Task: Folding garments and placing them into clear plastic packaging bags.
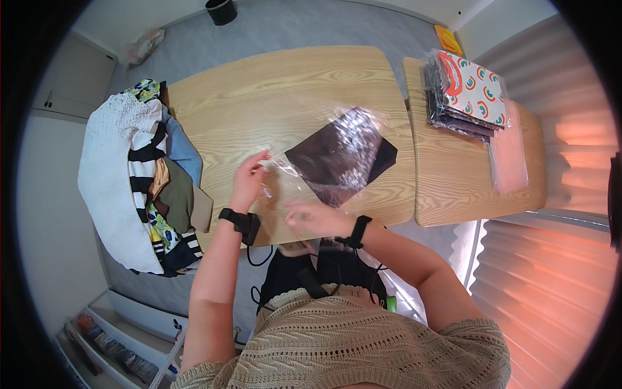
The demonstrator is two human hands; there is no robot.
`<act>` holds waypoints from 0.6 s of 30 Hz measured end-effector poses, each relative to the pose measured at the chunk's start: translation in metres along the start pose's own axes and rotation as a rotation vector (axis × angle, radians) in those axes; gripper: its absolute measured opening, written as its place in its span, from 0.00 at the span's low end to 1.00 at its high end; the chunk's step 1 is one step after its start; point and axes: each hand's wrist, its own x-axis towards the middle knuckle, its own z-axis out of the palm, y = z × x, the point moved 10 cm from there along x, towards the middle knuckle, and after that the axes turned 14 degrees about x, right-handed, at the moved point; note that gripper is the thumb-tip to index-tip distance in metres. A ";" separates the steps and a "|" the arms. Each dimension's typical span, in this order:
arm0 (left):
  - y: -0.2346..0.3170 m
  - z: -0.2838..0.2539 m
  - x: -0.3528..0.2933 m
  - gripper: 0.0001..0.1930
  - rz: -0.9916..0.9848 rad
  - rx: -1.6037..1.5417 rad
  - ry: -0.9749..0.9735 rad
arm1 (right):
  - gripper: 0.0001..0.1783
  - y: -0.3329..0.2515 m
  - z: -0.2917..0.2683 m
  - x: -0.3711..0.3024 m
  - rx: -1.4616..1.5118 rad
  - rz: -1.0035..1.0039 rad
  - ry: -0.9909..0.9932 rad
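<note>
A dark folded garment [309, 159] lies on the wooden table in front of me, mostly covered by a shiny clear plastic bag [355, 139]. One dark corner sticks out at the right. My left hand [249, 178] is at the bag's loose left edge, its fingers pinched on the thin film. Closer to my body, my right hand [317, 218] hovers by the table's near edge, just below the garment. Motion smears its fingers, so whether they hold anything is unclear. Both wrists wear black bands.
Heaped clothes [116, 175] hang over the left end of the wooden table [272, 84]. On a second table [447, 201] at the right sit a stack of bagged garments [470, 91] and a flat clear bag [508, 155]. A black bin [221, 11] stands on the floor beyond.
</note>
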 end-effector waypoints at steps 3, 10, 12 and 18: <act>-0.034 -0.042 0.001 0.25 -0.078 -0.057 0.109 | 0.07 0.017 -0.062 -0.008 0.112 0.069 0.260; -0.111 -0.138 -0.006 0.25 -0.256 0.012 0.328 | 0.20 0.030 -0.246 -0.098 -0.535 0.115 1.154; -0.115 -0.151 -0.003 0.26 -0.278 0.117 0.346 | 0.30 0.030 -0.265 -0.110 -0.678 0.229 1.241; -0.076 -0.169 -0.003 0.22 -0.079 0.832 0.484 | 0.32 0.068 -0.276 -0.120 -0.451 0.467 1.212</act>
